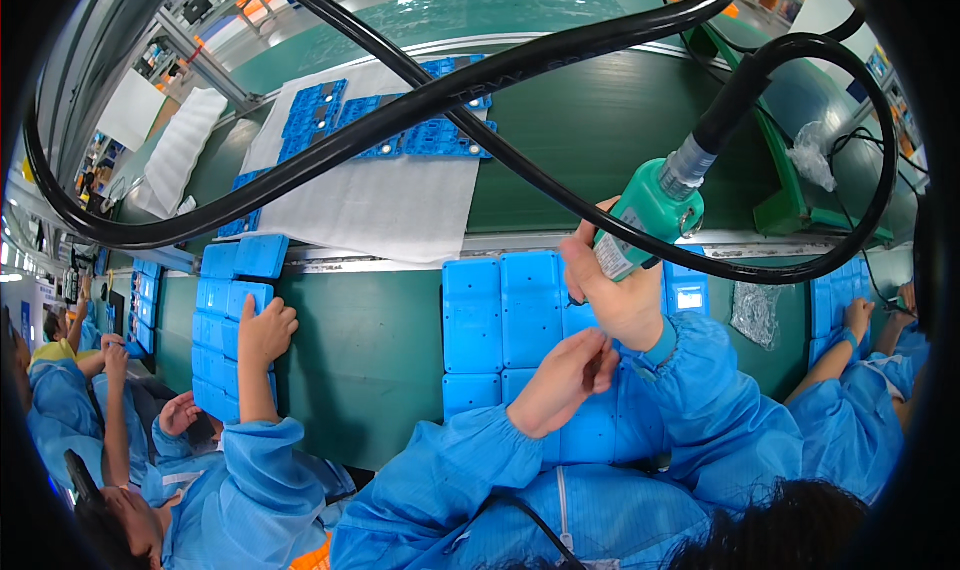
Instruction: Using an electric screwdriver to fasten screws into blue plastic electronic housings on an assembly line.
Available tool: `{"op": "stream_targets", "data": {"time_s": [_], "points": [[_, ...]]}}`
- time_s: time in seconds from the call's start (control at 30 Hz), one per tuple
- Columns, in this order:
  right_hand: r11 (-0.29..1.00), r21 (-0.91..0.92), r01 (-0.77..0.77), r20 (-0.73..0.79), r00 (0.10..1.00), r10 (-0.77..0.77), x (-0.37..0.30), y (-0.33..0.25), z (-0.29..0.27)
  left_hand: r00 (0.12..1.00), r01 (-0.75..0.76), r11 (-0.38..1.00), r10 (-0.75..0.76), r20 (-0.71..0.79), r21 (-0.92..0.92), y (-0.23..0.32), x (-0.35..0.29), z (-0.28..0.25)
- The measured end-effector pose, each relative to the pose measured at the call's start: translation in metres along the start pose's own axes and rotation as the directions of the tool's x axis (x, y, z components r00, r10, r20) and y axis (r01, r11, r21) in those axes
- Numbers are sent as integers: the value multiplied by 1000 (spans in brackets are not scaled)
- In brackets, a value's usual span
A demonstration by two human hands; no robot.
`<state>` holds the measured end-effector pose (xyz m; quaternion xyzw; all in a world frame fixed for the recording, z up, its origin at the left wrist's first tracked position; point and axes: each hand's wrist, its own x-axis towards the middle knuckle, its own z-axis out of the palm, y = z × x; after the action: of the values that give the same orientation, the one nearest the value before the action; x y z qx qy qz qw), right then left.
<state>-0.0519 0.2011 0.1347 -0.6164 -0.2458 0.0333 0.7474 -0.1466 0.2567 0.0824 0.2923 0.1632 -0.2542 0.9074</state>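
Note:
My right hand (628,305) is closed round a green corded electric screwdriver (640,205), held upright with its cable end up. The tool's lower tip is hidden by my hand. Just below and left of it, my left hand (565,382) has its fingers pinched together near my right wrist. Whatever those fingers hold, if anything, is too small to make out. Beneath both hands lie blue plastic panels (472,305) with small dark holes, side by side in rows. My forearms cover part of them.
A thick black cable (570,45) loops across the view. Blue moulded parts (313,115) lie on a white foam sheet (420,195) on the green bench. A clear plastic bag (756,312) rests right of the panels. Co-workers sit on both sides, one's hand (265,332) on blue panels (215,340).

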Motion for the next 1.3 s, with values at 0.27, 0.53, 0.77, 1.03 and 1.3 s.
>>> {"op": "stream_targets", "data": {"time_s": [0.27, 0.53, 0.77, 1.03, 1.3], "points": [[995, -84, 60, 87, 995, -53, 7, -4, 4, 988, -137, 983, 126, -92, -123, -9, 23, 8], [986, 64, -152, -89, 984, 157, -4, 28, 3, 980, -198, 978, 199, 24, -63, -26, 37, -28], [981, 180, 73, 57, 995, -84, -9, 32, -30, 993, -98, 516, 109, -48, -851, 63, -110, -166], [872, 478, 109, 219, 946, -239, 16, -47, -3, 993, -97, -738, -22, -120, -668, 84, -103, -133], [832, 547, -90, 76, 995, 58, 2, -45, 9, 903, 121, -916, -58, 426, -382, 108, -99, -142]]}}
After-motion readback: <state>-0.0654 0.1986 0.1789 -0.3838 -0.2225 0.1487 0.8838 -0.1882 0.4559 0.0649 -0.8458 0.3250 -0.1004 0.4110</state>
